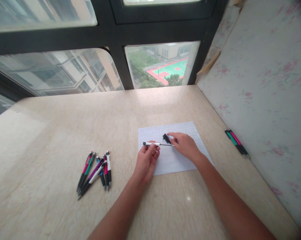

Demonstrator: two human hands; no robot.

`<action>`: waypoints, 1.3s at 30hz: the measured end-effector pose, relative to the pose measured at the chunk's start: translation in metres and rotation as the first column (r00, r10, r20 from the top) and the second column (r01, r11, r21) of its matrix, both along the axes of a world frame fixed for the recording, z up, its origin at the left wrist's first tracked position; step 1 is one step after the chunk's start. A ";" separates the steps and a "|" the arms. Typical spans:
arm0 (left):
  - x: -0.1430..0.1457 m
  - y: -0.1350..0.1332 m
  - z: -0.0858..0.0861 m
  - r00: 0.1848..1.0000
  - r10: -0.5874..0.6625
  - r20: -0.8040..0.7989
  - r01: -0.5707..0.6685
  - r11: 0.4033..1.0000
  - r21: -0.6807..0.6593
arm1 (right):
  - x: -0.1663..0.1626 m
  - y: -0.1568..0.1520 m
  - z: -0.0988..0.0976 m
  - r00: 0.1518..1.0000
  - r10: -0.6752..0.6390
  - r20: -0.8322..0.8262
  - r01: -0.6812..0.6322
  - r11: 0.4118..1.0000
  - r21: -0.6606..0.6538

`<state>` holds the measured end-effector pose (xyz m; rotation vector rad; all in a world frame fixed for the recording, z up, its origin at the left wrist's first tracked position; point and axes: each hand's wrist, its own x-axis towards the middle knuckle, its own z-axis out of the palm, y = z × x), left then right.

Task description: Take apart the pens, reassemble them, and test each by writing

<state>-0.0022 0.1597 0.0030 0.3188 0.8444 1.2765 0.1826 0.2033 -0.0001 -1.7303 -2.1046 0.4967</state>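
Observation:
My left hand (148, 161) grips a white pen barrel (150, 144), held level above the paper, with its clicker end to the left. A thin dark refill (165, 145) sticks out of the barrel's right end, bare of any grip section. My right hand (184, 145) is beside the refill's tip, index finger stretched out toward small black pen parts (167, 138) and thumb apart from it. Those parts lie close together on a sheet of paper (175, 163) covered in faint writing. Whether the right fingertips touch the parts or the refill, I cannot tell.
Several pens (94, 171) in pink, green, purple, blue and white lie in a loose pile on the left of the stone ledge (52, 133). Two more pens (237, 143), green and pink, lie along the papered wall (265, 100). Dark-framed windows (163, 65) close off the back.

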 end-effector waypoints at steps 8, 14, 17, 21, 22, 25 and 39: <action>0.000 0.000 -0.002 1.000 -0.014 -0.010 0.014 1.000 0.015 | -0.002 0.000 -0.004 0.999 -0.023 0.023 0.022 0.999 0.035; 0.000 0.001 -0.002 1.000 0.011 -0.002 -0.011 1.000 0.009 | 0.005 0.001 -0.010 0.965 -0.110 -0.238 0.140 0.984 0.115; 0.000 0.001 0.000 0.999 0.044 -0.005 -0.044 0.999 0.012 | 0.007 -0.002 -0.005 0.847 -0.167 -0.505 0.246 0.965 0.093; -0.002 0.004 0.001 0.995 0.100 -0.008 -0.100 0.995 0.016 | 0.001 -0.015 -0.001 0.569 -0.223 -0.791 0.231 0.967 -0.106; -0.002 0.004 0.001 0.994 0.113 -0.009 -0.113 0.993 0.017 | -0.002 -0.019 -0.001 0.513 -0.230 -0.827 0.213 0.967 -0.137; -0.003 0.005 0.000 0.991 0.130 -0.014 -0.129 0.991 0.018 | -0.009 -0.029 -0.004 0.426 -0.234 -0.874 0.190 0.968 -0.167; -0.003 0.004 0.001 0.996 0.044 -0.083 -0.041 0.999 0.034 | -0.016 -0.037 -0.005 0.607 -0.121 -0.785 0.188 0.982 -0.006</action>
